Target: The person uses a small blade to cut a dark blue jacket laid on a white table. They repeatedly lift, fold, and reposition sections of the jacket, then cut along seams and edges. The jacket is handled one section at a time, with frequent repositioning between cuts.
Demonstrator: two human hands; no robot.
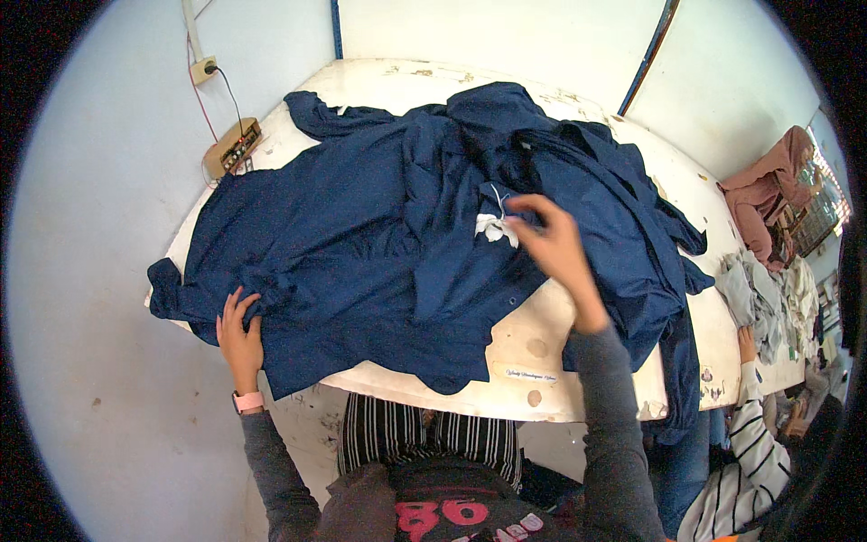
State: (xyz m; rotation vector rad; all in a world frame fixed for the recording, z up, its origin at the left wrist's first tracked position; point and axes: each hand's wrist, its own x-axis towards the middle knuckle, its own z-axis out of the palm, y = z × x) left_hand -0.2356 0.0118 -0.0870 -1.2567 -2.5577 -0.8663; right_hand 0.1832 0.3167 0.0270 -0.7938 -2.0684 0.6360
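Observation:
A dark navy garment (pixel 343 244), apparently a long-sleeved shirt, lies spread and wrinkled over the table. On its lower left part rests my left hand (pixel 239 339), fingers apart and lying on the bunched cloth. My right hand (pixel 555 248) is over the middle of the cloth, thumb and forefinger brought close together in a pinch. Beside those fingertips sits a small white crumpled piece (pixel 495 228) with a thin white strand (pixel 498 197) running up from it. Whether the fingertips grip the strand is too blurred to see. More navy cloth (pixel 614 235) is heaped on the right.
The white table (pixel 533 343) has worn, stained patches. At the left wall is a tan electrical box (pixel 232 149) with a cable to a socket (pixel 204 70). A co-worker's striped sleeve (pixel 754 443) is at the right, near pale cloths (pixel 768 298). Another person (pixel 768 194) sits farther back.

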